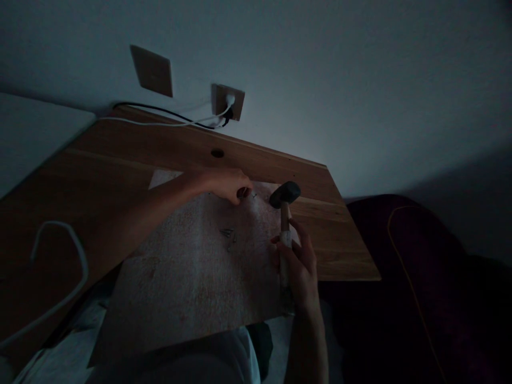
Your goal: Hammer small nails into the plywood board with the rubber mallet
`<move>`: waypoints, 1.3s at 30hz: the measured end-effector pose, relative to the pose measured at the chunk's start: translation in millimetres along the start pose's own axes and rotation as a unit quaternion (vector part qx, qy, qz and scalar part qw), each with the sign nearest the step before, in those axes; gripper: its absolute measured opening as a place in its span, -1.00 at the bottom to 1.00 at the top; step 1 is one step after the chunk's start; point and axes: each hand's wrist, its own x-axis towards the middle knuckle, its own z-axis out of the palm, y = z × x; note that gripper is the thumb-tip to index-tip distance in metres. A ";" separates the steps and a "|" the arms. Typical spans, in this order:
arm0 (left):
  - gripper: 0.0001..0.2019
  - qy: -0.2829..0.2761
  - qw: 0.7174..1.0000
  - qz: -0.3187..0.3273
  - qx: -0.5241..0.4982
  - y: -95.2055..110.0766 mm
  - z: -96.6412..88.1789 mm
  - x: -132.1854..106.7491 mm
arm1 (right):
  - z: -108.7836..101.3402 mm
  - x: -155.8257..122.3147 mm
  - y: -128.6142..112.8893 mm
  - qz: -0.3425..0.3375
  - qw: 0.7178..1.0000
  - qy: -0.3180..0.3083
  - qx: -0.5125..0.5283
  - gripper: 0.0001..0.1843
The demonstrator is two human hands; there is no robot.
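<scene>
My right hand [298, 264] is wrapped around the pale handle of a mallet [285, 195] whose dark head points up and away from me. The mallet's head hovers over or near the right edge of a rough, worn board [176, 293]. Near the board's far edge, my left hand [228, 184] is closed, fingertips pinched together. Whatever lies between those fingertips is too small and dim to make out. Just beside them shows a small thin metal piece, perhaps a nail [254, 195]. Several loose nails or screws [227, 232] lie mid-board.
Under the board is a wooden desk [336, 229] with a round cable hole [217, 153]. Against the wall, a socket [230, 102] holds plugs with a white and a black cable. A white cable [82, 256] loops at left. Dark purple upholstery [380, 229] stands at right.
</scene>
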 end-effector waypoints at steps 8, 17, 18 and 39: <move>-0.64 0.039 0.999 0.005 -0.023 -7.6 -0.1 1.8 | -3.4 -0.1 5.9 -0.007 1.000 -0.008 -0.002 -0.34; -0.91 0.072 0.991 0.038 -0.104 -16.4 -2.8 1.7 | -1.0 -1.6 1.0 0.006 1.000 -0.006 0.011 -0.33; -0.91 0.075 0.991 0.039 -0.106 -17.0 -2.4 2.0 | -0.3 -1.8 0.5 0.011 1.000 -0.006 0.013 -0.32; -0.88 0.079 0.990 0.006 -0.118 -19.6 3.1 1.3 | -0.8 -3.0 2.8 -0.012 1.000 -0.007 -0.014 -0.37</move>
